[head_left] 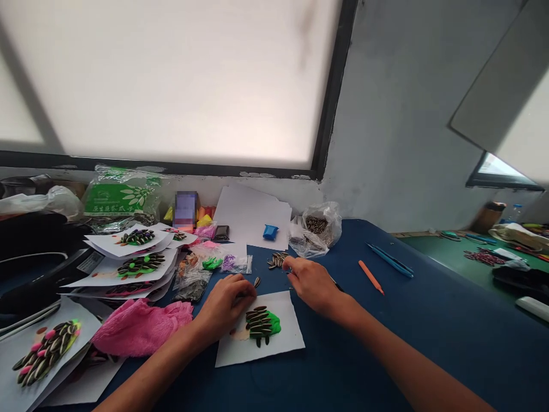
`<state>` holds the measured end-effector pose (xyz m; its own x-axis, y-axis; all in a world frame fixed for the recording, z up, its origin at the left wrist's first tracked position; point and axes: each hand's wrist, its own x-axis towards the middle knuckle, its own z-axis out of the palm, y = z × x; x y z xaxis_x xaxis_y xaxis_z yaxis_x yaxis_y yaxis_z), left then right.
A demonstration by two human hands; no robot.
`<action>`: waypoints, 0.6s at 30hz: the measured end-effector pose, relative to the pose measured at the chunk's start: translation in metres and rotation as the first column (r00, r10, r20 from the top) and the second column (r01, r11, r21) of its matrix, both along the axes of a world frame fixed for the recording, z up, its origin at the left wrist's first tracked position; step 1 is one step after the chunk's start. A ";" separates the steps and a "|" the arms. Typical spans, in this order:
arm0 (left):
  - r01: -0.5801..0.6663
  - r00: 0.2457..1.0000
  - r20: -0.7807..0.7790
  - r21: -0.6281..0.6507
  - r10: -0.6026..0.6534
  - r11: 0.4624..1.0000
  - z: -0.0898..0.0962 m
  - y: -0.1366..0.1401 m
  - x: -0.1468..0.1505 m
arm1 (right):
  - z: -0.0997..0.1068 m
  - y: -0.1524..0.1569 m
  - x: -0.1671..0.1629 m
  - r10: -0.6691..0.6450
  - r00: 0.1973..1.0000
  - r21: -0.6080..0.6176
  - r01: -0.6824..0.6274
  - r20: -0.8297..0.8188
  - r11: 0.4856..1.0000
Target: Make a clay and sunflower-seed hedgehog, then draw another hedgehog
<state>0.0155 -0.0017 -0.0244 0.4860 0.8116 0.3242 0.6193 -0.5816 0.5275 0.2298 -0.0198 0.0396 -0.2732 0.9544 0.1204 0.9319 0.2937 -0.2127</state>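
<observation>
A white sheet of paper (pixel 283 337) lies on the blue table, bearing green clay (pixel 273 323) with rows of striped sunflower seeds (pixel 259 326) set on it and a beige patch at the left. My left hand (pixel 227 300) rests on the sheet's upper left corner, fingers curled and pressed down. A single sunflower seed (pixel 257 281) lies just beyond those fingers. At the small pile of sunflower seeds (pixel 277 260), my right hand (pixel 311 283) has thumb and forefinger closed together; whatever is between the fingertips is hidden.
To the left are stacked seed pictures (pixel 141 264), a pink cloth (pixel 143 329) and bags of coloured clay (pixel 212 263). Behind stand an open seed bag (pixel 316 224) and a blue packet (pixel 270 232). Blue tweezers (pixel 390 260) and an orange pen (pixel 371 277) lie right.
</observation>
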 end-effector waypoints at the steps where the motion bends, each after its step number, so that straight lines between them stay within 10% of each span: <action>1: -0.001 1.000 0.006 0.002 0.001 1.000 -0.001 0.000 0.000 | 0.002 -0.003 0.000 0.015 1.000 -0.013 -0.015 -0.028 1.000; 10: 0.011 1.000 0.014 -0.007 -0.011 1.000 -0.003 0.000 -0.002 | -0.002 -0.015 0.005 0.102 0.834 -0.267 -0.286 -0.542 0.920; 18: 0.005 0.994 0.111 0.037 -0.009 0.999 0.000 -0.004 -0.002 | -0.008 -0.024 -0.004 0.138 0.917 -0.151 -0.207 -0.374 0.967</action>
